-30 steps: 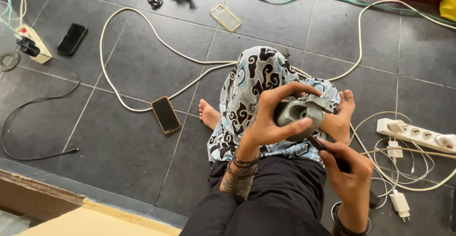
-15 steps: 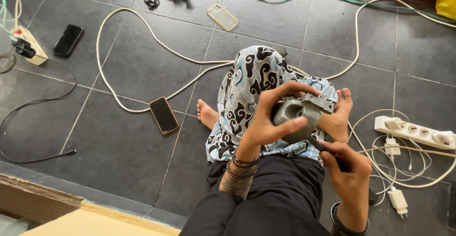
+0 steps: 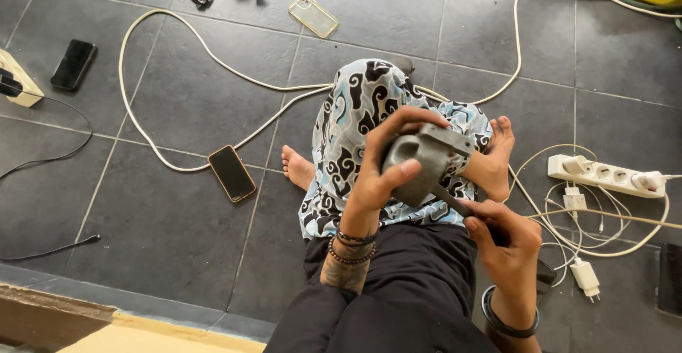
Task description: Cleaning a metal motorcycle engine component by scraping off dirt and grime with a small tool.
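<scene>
Left hand wraps its fingers around a grey, rounded metal housing held above the lap, while the right hand pinches a dark slim tool against its underside, so the work looks mid-way, not finished.

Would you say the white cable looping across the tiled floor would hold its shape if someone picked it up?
Probably not: the white cable lies in loose curves, so it looks floppy. It seems long, so it would likely trail and drag, perhaps snagging the phone beside it.
</scene>
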